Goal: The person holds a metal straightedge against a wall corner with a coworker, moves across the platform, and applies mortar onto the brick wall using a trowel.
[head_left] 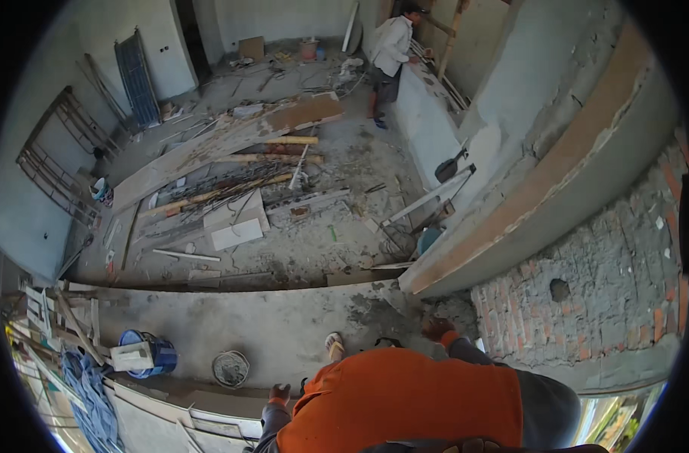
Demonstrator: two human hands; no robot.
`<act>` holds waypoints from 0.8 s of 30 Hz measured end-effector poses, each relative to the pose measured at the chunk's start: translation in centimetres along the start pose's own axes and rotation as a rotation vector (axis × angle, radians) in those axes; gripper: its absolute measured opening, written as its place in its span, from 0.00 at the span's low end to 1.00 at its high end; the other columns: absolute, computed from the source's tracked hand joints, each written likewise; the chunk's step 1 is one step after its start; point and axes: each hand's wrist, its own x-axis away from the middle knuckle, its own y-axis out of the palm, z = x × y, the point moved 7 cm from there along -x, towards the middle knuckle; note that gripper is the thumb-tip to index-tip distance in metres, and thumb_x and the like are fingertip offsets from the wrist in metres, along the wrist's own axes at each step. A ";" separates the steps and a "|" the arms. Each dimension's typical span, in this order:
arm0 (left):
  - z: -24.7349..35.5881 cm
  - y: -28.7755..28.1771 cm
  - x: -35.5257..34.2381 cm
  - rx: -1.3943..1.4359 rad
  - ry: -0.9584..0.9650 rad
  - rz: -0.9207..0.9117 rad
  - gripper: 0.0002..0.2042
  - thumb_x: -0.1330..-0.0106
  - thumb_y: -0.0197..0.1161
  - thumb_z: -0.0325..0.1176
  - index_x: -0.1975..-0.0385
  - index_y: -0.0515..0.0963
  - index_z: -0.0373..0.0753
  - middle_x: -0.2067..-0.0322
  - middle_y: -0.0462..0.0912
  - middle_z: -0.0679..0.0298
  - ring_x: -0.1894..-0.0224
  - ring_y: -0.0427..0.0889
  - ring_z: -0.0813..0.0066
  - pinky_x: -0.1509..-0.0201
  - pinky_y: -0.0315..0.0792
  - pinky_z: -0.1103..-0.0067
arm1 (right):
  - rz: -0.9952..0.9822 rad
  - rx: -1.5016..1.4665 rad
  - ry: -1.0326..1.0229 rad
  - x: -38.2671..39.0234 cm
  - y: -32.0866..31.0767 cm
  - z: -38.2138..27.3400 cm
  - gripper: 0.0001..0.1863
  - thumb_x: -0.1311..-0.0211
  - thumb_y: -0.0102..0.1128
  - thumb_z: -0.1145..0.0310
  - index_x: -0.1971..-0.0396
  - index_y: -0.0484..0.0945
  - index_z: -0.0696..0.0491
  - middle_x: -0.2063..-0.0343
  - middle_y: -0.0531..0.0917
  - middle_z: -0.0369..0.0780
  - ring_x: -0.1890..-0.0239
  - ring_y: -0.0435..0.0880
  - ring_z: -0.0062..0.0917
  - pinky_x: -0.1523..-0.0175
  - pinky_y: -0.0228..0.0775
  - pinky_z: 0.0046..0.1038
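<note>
My left hand [280,392] hangs low at my left side, near the stacked boards. Its fingers look loosely apart, and I see nothing in them. On my other side, my right hand [437,329] reaches forward to the dark, wet mortar patch [456,308] at the foot of the wall end. Its fingers are too dark to make out, so any small thing in them is hidden. A round bucket [230,369] with grey stuff in it stands on the floor left of my sandalled foot [334,346]. Farther left is a blue bucket [162,355] with a pale block-like piece [132,356] across its top.
Rough brickwork [586,302] with patchy mortar rises on the right, beside a curved wall end [510,249]. Beyond a floor edge [239,291] lie long planks [231,143], poles and rubble. A person [390,53] stands at the far low wall. Blue cloth [92,396] hangs at lower left.
</note>
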 end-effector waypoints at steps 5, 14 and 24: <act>7.3 -7.0 -11.6 0.447 0.049 0.077 0.26 0.40 0.63 0.42 0.49 0.71 0.28 0.59 0.80 0.45 0.63 0.83 0.63 0.60 0.76 0.74 | -0.107 -0.300 0.294 8.0 -2.3 -0.6 0.32 0.45 0.54 0.43 0.48 0.72 0.54 0.51 0.77 0.47 0.48 0.75 0.44 0.45 0.68 0.42; 14.7 -6.7 -14.2 0.397 0.255 -0.114 0.27 0.37 0.58 0.48 0.46 0.70 0.31 0.59 0.80 0.54 0.63 0.83 0.62 0.70 0.74 0.70 | -0.178 -0.253 0.338 14.5 4.0 0.9 0.24 0.40 0.46 0.51 0.52 0.76 0.52 0.50 0.76 0.46 0.43 0.73 0.38 0.43 0.67 0.37; 9.0 -4.4 -11.6 -0.593 0.479 -0.265 0.26 0.41 0.59 0.50 0.54 0.76 0.32 0.55 0.80 0.50 0.52 0.77 0.51 0.46 0.71 0.68 | -0.144 -0.688 0.798 21.5 17.6 0.8 0.31 0.51 0.58 0.49 0.53 0.77 0.58 0.55 0.80 0.51 0.49 0.79 0.40 0.45 0.71 0.36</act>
